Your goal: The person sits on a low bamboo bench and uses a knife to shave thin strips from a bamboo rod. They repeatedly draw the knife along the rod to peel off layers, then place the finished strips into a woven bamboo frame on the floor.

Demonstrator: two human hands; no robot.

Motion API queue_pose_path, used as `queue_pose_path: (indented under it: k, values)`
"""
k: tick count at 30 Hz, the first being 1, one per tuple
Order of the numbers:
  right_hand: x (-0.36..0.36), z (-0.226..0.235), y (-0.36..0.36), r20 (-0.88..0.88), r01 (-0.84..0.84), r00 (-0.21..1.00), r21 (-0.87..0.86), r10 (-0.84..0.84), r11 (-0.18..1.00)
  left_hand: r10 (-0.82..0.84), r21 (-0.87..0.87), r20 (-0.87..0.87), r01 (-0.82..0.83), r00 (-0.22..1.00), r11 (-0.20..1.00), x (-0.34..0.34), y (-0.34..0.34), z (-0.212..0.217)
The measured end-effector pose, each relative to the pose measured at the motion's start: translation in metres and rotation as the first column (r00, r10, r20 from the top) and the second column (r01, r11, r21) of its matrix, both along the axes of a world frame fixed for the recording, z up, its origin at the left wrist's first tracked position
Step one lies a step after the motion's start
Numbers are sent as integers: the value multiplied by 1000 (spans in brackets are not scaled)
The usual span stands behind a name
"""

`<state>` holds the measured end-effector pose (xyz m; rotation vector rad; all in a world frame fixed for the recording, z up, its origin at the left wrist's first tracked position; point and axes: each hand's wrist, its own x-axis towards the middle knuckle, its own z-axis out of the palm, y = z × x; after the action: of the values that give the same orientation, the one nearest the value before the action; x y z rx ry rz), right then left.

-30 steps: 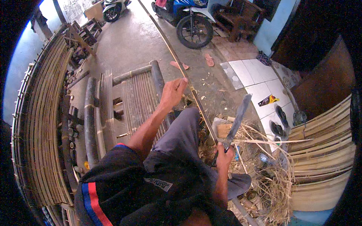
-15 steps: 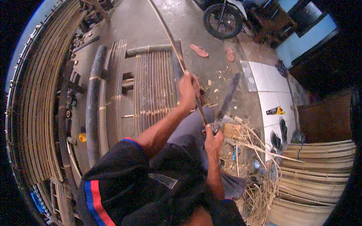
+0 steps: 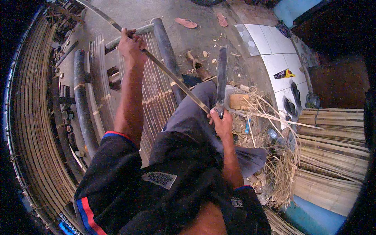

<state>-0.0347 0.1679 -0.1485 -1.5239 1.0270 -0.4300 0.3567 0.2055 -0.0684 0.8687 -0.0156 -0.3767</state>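
A long, narrow bamboo strip (image 3: pixel 176 80) runs slantwise across my front, from beyond the upper left down to my right hand. With my arm stretched far forward, my left hand (image 3: pixel 131 45) is closed round the strip. Near my right knee, my right hand (image 3: pixel 222 123) grips a machete, and the strip's near end lies at its thumb. The machete's dark broad blade (image 3: pixel 222 74) points up and away from me. Its handle is mostly hidden by the hand. Beneath my left arm is a bamboo frame with thin slats (image 3: pixel 150 94).
Pale shavings (image 3: pixel 284 172) heap by my right leg, beside a wood block (image 3: pixel 239 102). Stacked split bamboo (image 3: pixel 333 152) lies at right. Bamboo poles (image 3: pixel 81 98) and a slatted bamboo panel (image 3: pixel 33 102) are at left. Pink sandals (image 3: pixel 186 23) lie ahead, and black footwear (image 3: pixel 290 105) on white tiles.
My left hand has moved forward and left along with the strip, which now slants more. The machete blade has swung to nearly upright. The view has shifted, showing less of the motorcycle.
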Motion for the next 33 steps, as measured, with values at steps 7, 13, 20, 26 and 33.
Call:
queue_pose_path:
  k: [7, 13, 20, 26, 33]
  values:
    - [-34, -34, -11, -257, 166, 953, 7, -159, 986, 268, 21, 190, -277, 944, 961, 13, 18, 27]
    - [12, -22, -20, -298, -76, 954, -97, 44, 992, 513, -71, 355, -525, 781, 848, 14, 51, 68]
    - [152, -37, -10, -209, -409, 901, -112, 381, 906, 535, -79, 486, -575, 691, 814, 35, 87, 60]
    - [225, -88, 7, -388, -550, 816, -292, 429, 782, 540, 29, 563, -668, 626, 744, 56, 114, 11]
    - [246, -116, -12, -441, -657, 748, -391, 496, 644, 475, 339, 487, -659, 733, 671, 27, 70, -17]
